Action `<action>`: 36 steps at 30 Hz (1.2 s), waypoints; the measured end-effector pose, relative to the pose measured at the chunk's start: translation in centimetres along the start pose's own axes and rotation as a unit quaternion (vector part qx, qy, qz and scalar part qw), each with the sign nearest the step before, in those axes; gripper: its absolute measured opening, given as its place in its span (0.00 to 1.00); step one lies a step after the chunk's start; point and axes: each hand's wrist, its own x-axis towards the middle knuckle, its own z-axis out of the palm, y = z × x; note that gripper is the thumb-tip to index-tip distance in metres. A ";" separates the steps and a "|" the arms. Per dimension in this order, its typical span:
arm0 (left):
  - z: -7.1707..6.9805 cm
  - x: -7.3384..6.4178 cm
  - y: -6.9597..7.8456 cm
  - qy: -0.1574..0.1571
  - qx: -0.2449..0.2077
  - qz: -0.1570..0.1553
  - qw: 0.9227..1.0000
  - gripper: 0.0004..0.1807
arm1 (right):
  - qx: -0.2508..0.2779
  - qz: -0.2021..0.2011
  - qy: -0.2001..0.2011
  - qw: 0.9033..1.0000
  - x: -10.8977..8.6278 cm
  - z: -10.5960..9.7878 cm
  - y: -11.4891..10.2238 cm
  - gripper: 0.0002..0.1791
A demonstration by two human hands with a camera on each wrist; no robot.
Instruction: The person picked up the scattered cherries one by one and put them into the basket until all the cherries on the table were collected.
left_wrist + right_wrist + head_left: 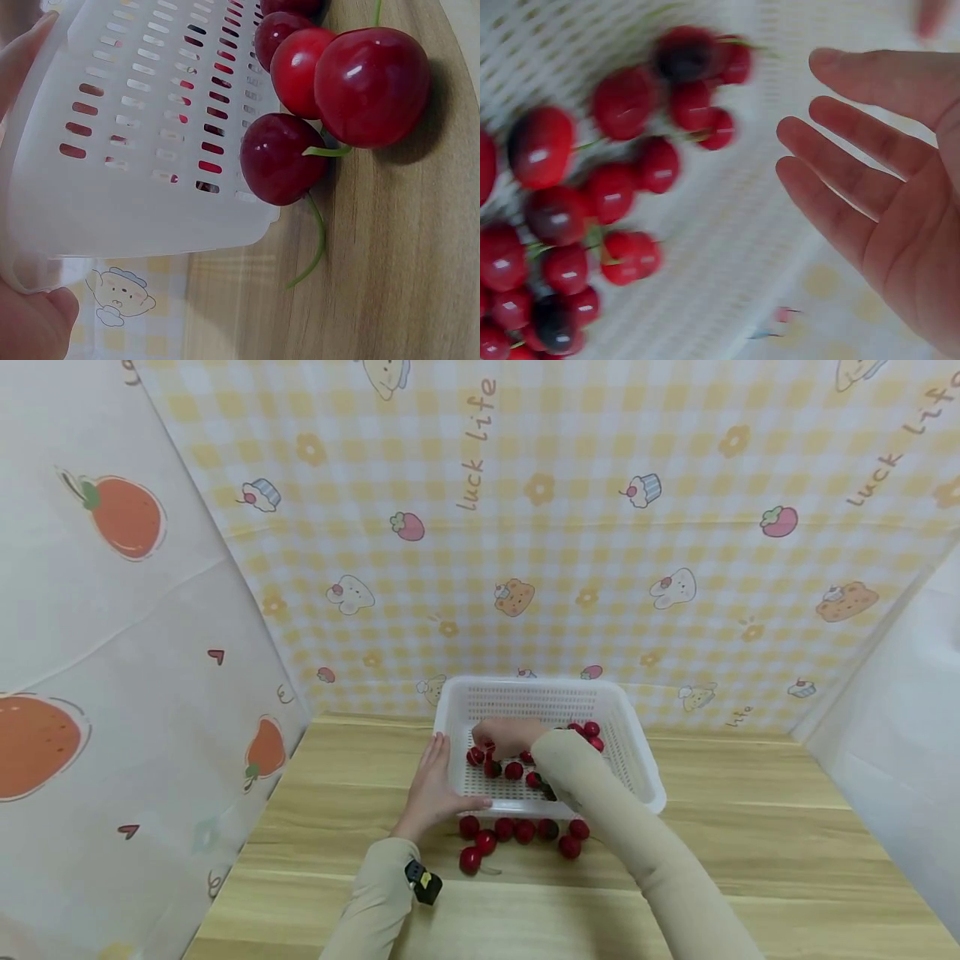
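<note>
A white perforated plastic basket [525, 682] stands on the table with several red and dark-red cherries [513, 770] lying in it. At its near left corner rests my left hand [435, 785], the thumb laid along the front rim and the straight fingers against the left side. My right hand [510, 737] is over the basket's left half, above the cherries. From the right wrist view, this hand [892, 187] has its fingers extended and apart, the palm bare, with cherries [622, 105] beside it. More cherries [525, 831] lie on the wood just in front of the basket.
The wooden table [315, 835] carries the basket near its back edge. A yellow checked cloth [585, 552] hangs right behind, and a white printed cloth [187, 652] borders the left. Green stems [319, 236] stick out from some loose cherries.
</note>
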 end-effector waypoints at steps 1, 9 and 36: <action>0.0 0.0 0.0 0.001 0.000 0.000 1.000 0.71 | 0.007 -0.013 0.011 1.000 -0.6 -0.4 -0.3 0.13; 0.1 0.2 0.3 0.000 -0.007 -0.005 1.000 0.71 | -0.008 -0.128 0.183 0.975 -10.0 -3.0 -3.4 0.08; 0.2 0.0 0.1 -0.006 -0.002 -0.008 1.000 0.71 | 0.022 0.015 0.318 0.948 -15.6 17.1 0.3 0.17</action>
